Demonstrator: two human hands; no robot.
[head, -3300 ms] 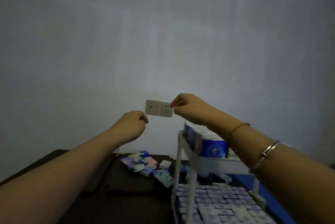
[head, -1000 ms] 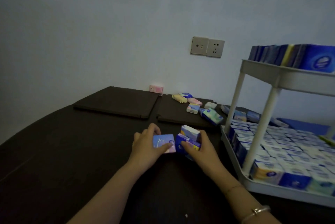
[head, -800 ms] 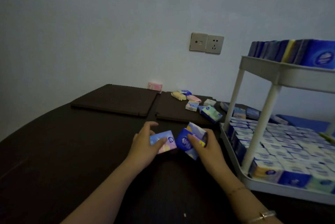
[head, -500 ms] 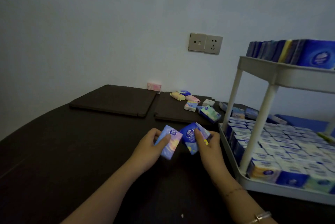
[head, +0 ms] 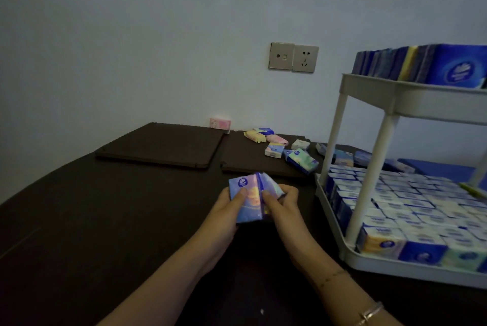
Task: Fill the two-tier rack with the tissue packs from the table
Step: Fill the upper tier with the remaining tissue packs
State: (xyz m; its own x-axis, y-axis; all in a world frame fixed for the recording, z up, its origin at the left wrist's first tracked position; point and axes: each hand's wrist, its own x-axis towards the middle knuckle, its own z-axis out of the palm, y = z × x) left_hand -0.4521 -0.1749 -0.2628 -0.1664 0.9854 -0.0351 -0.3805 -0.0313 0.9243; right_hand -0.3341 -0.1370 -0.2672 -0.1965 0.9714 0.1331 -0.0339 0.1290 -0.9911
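Note:
My left hand [head: 226,213] holds a blue-and-pink tissue pack [head: 246,199] upright above the dark table [head: 79,220]. Pressed against its right side are other tissue packs [head: 271,186] gripped by my right hand [head: 283,205]. The white two-tier rack [head: 374,93] stands to the right. Its lower tier [head: 374,263] is packed with several rows of tissue packs, and blue packs stand along the upper tier. Several loose tissue packs [head: 276,145] lie on the table near the wall.
Two dark mats [head: 160,143] lie at the back of the table. One pink pack [head: 220,123] leans against the wall. A wall socket [head: 293,57] sits above the loose packs. A blue surface [head: 434,168] shows behind the rack.
Both hands have lifted their packs off the table, turned them upright and brought them together side by side. The view has shifted slightly.

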